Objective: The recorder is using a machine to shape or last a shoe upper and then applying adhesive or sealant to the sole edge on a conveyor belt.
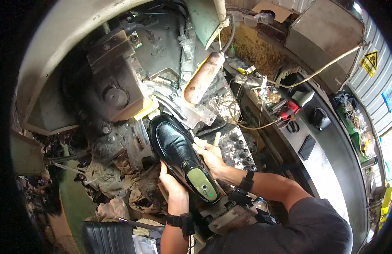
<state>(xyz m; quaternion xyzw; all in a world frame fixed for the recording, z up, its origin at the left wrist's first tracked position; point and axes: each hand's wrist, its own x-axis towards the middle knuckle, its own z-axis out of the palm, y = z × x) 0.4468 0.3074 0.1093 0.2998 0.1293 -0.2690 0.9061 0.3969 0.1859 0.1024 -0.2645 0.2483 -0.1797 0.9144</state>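
A glossy black leather shoe (pixel 175 142) lies between my hands, its toe pointing up against the machine head (pixel 139 139) and its heel toward me. Inside its opening an olive-green insole (pixel 200 181) shows, with a round dark spot and a small bright green mark. My left hand (pixel 174 186) cups the shoe's left side near the heel, fingers partly hidden beneath it. On the opposite side my right hand (pixel 212 160) grips the shoe's edge, thumb and fingers closed along it. Something pale covers or lies at its fingertips. Each wrist wears a black strap with a small box.
A worn rounded housing (pixel 203 78) hangs on a cable above the shoe. Crumpled cloths (pixel 105 178) lie at left. Along the right bench (pixel 327 178) are a phone (pixel 307 147), a red tool (pixel 288 110) and scissors (pixel 293 126). A black padded seat (pixel 108 237) stands at lower left.
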